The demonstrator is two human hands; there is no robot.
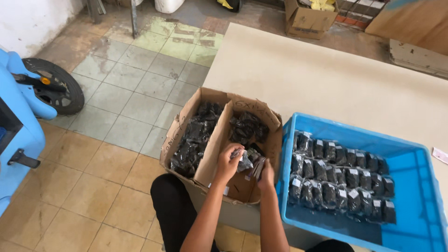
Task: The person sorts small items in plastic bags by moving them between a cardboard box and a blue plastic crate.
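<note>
Your left hand (227, 163) and right hand (267, 176) each held small clear packets of dark parts (245, 161) over the divided brown cardboard box (182, 122). The box and the blue plastic crate (420, 205) stood on a beige board table (303, 74), beside a worn tiled floor (126, 102).

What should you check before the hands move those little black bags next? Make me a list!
1. Left hand has a firm hold on a small bag: ok, fingers are wrapped round it.
2. Right hand holds bags too: ok, a few flat ones stand between its fingers.
3. Cardboard box rests steady: cannot tell, it hangs partly over the table's edge against the knees.
4. Box divider keeps the two heaps apart: ok.
5. Blue crate has room: ok, its near and right parts are bare.
6. Bags in the crate lie in tidy rows: ok.
</note>
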